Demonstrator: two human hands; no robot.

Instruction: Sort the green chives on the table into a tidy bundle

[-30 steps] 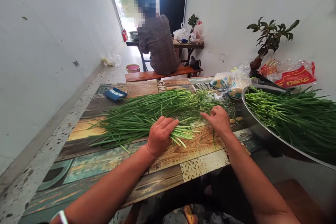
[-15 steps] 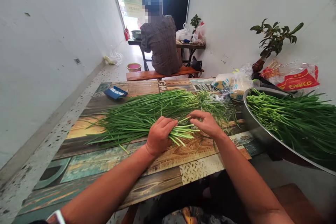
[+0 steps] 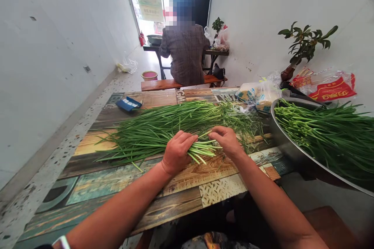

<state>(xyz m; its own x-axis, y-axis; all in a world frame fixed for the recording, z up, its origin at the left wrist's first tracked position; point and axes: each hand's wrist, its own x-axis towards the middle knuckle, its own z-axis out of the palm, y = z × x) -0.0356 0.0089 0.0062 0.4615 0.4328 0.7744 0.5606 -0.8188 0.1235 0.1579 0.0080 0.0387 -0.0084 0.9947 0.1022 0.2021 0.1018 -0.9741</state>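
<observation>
My left hand (image 3: 179,151) is wrapped round a bunch of garlic chives (image 3: 204,149), whose pale stem ends stick out to the right and whose leaves trail left over the table. Just right of those ends, my right hand (image 3: 225,140) has thumb and forefinger pinched at the tip of one chive stem. A larger pile of chives (image 3: 175,116) lies behind both hands. Thin trimmed scraps (image 3: 245,124) are heaped at its right end, behind my right hand.
A metal basin (image 3: 304,155) full of chives stands at the right. Bagged goods (image 3: 267,95), a potted plant (image 3: 306,42) and red packaging (image 3: 333,89) are behind it. A blue box (image 3: 128,103) sits far left on the wood-patterned table (image 3: 111,186). Ahead, a person (image 3: 187,52) sits on a bench.
My right hand's thumb and forefinger have closed together at the stem ends. My left hand keeps its hold on the bunch. The person ahead has shifted right and sits more upright.
</observation>
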